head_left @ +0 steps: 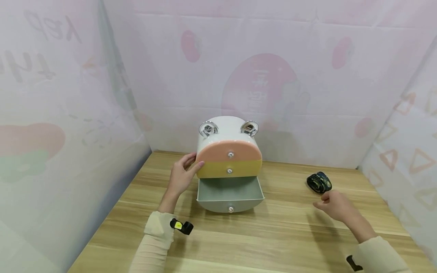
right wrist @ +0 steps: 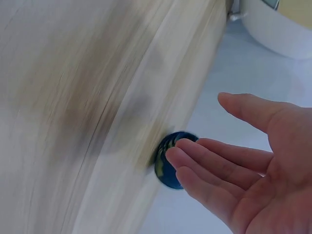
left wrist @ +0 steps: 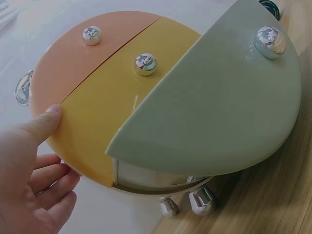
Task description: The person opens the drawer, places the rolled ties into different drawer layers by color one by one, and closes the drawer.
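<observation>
The right hand (head_left: 336,206), fingers relaxed and holding nothing, hovers just beside the coiled dark belt (head_left: 319,182), which lies at its eleven o'clock on the surface (head_left: 290,242). The left hand (head_left: 181,176) steadies the drawer organizer (head_left: 228,151), well apart at nine o'clock, bottom drawer (head_left: 230,197) pulled out.

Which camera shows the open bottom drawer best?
The head view: the bottom drawer shows pulled out, inside visible. The left wrist view shows only its grey-green front and knob; the right wrist view does not show it.

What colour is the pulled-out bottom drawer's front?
Pale grey-green drawer front, clearest in the left wrist view.
</observation>
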